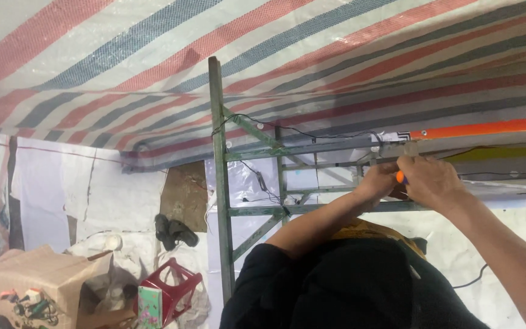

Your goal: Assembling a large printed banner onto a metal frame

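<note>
Both my arms reach up to a green metal frame (pixel 219 183) under a striped tarpaulin (pixel 263 55). My right hand (pixel 432 181) is closed around a small orange-handled tool (pixel 400 177), of which only a bit of the handle shows. My left hand (pixel 377 180) is curled right beside it, touching it, against the frame's cross bars. What the left fingers grip is hidden. Just above the hands run a grey tube (pixel 336 146) and a thin black wire (pixel 312 135), and a small tan piece (pixel 410 148) sticks up.
An orange pole (pixel 488 128) lies along the tarpaulin at the right. Below left stand a cardboard box (pixel 38 274) with small items, a red stool (pixel 171 292) and dark sandals (pixel 175 231) on white sheeting. My black shirt (pixel 348 286) fills the bottom centre.
</note>
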